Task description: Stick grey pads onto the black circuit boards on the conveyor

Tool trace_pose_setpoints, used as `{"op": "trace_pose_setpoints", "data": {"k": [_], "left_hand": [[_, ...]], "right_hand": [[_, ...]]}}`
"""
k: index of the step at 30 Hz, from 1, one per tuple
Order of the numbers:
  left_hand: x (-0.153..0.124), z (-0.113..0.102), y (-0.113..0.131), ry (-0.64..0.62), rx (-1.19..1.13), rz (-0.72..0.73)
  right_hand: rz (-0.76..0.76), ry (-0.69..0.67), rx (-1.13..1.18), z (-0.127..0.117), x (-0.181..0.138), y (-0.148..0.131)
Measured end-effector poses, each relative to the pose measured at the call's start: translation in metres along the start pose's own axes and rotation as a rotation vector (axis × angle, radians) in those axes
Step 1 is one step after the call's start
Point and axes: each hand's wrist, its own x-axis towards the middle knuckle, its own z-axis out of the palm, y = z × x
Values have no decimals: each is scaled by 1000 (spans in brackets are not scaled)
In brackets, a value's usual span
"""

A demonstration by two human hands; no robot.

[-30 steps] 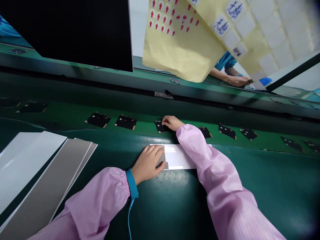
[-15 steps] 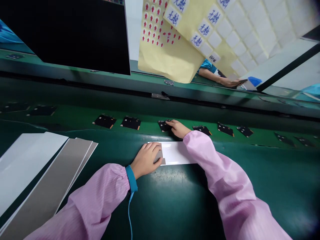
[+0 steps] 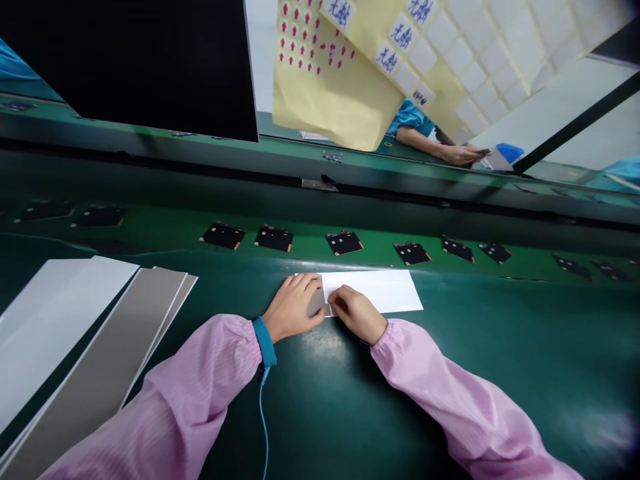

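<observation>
A white backing strip point(image 3: 380, 291) lies on the dark green bench in front of me. My left hand point(image 3: 293, 307) rests flat on its left end, fingers stretched over a small grey pad point(image 3: 317, 303). My right hand point(image 3: 354, 312) is beside it with fingertips pinched at the edge of that grey pad. Beyond the strip, a row of small black circuit boards point(image 3: 344, 243) lies on the green conveyor belt. Both arms wear pink sleeves; a blue wrist strap point(image 3: 263, 341) with a cord is on my left wrist.
Grey and white sheets point(image 3: 95, 347) are stacked at the left. A black panel point(image 3: 140, 60) stands at the back. Yellow label sheets point(image 3: 350, 73) hang above. Another person's hand point(image 3: 457, 154) works across the line at the upper right.
My right hand has drawn back from the black board on the belt to the grey pad on the strip. The board stays on the belt. My left hand has stayed put.
</observation>
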Motion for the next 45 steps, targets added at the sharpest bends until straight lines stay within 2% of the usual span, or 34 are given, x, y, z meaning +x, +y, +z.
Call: {"op": "trace_pose_setpoints", "data": {"k": [14, 18, 22, 27, 30, 33, 35, 39, 45], "left_hand": [[0, -2, 1, -3, 1, 3], [0, -1, 0, 9, 1, 3], [-1, -1, 0, 18, 9, -6], [-1, 0, -2, 25, 10, -2], [-2, -1, -2, 30, 8, -1], [-2, -2, -2, 31, 6, -4], [-2, -3, -1, 31, 5, -6], [-2, -2, -1, 31, 11, 1], [-2, 0, -2, 34, 29, -4]], "right_hand": [[35, 1, 26, 0, 4, -4], [112, -49, 78, -5, 8, -2], [138, -14, 152, -16, 27, 2], [142, 42, 189, -33, 69, 1], [137, -41, 94, -36, 79, -7], [97, -217, -13, -31, 66, -10], [98, -258, -26, -26, 50, -9], [107, -186, 43, -15, 27, -1], [86, -162, 14, -11, 26, 0]]}}
